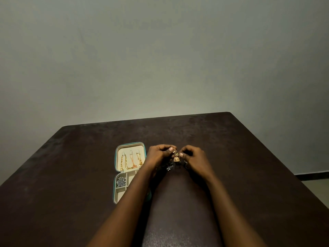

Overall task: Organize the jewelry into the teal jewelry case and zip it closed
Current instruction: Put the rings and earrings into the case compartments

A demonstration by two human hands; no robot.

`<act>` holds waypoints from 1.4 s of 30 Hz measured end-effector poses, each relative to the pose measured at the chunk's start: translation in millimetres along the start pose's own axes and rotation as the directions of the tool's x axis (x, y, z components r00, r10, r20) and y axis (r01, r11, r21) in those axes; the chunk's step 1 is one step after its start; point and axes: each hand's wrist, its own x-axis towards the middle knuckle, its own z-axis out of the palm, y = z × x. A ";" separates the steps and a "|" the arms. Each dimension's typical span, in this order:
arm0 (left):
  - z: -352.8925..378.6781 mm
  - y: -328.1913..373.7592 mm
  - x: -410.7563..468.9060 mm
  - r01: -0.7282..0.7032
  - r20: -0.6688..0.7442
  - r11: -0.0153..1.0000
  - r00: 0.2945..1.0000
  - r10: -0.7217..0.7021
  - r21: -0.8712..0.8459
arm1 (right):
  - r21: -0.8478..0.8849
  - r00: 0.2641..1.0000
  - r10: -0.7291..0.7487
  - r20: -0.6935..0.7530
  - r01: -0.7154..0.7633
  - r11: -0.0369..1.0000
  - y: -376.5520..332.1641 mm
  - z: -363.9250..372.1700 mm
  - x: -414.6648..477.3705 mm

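The teal jewelry case [116, 157] lies open on the dark table, left of my hands. Its cream lid holds gold chains [130, 163] hung on three hooks. One tray compartment holds a silver dark piece [121, 181]. My left forearm covers the tray's right side. Just right of the case, my left hand [160, 154] and my right hand [193, 157] meet above the table and pinch a gold bell-shaped earring [176, 157] between their fingertips. More small dark jewelry [170, 167] lies on the table under my hands, partly hidden.
The dark brown table [231, 157] runs to a far edge against a plain grey wall. Its right edge drops to a floor with a dark skirting strip [313, 176].
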 end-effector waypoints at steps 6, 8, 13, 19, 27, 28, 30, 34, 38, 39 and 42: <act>-1.3 -0.2 3.0 -0.007 -0.038 0.997 0.999 0.009 0.073 | -0.086 0.998 -0.067 -0.004 0.066 0.994 -0.8 4.0 1.2; -1.0 1.2 2.9 -0.009 -0.057 0.994 0.998 0.015 0.105 | -0.205 0.996 -0.092 -0.014 0.088 0.975 -1.0 5.6 1.4; -1.1 5.8 3.0 -0.017 -0.096 0.984 0.995 0.034 0.179 | -0.404 0.977 -0.207 -0.047 0.170 0.899 -1.3 10.9 -2.5; 1.1 6.0 2.9 0.030 -0.094 0.997 0.995 -0.024 0.065 | -0.466 0.943 -0.329 -0.052 0.268 0.843 2.3 13.4 -3.5; 1.4 8.7 -1.6 0.009 -0.107 0.999 0.994 -0.004 0.049 | -0.203 0.952 -0.252 -0.175 0.215 0.955 1.9 -13.7 4.2; 0.7 9.2 -2.3 0.009 -0.106 0.999 0.994 -0.004 0.049 | -0.169 0.966 -0.181 -0.187 0.150 0.974 3.0 -22.1 5.5; -0.2 10.9 -3.7 0.015 -0.102 1.000 0.995 -0.014 0.013 | -0.198 0.987 -0.064 -0.145 0.034 0.980 8.8 -36.3 6.6; -1.0 15.1 -7.4 0.028 -0.061 0.998 0.998 -0.031 -0.059 | -0.303 0.997 0.067 -0.023 -0.071 0.950 14.2 -49.5 2.7; -4.2 13.5 -6.7 0.037 -0.031 0.998 0.999 -0.039 -0.056 | -0.347 0.995 0.062 0.076 -0.032 0.937 14.5 -39.0 2.9; -4.8 13.3 -6.6 0.040 -0.027 0.998 0.999 -0.042 -0.056 | -0.363 0.996 0.056 0.064 -0.028 0.931 15.5 -34.0 4.0; -6.4 12.8 -6.9 0.045 -0.009 0.997 0.999 -0.045 -0.062 | -0.379 0.999 0.041 -0.033 -0.051 0.924 19.3 -21.9 9.7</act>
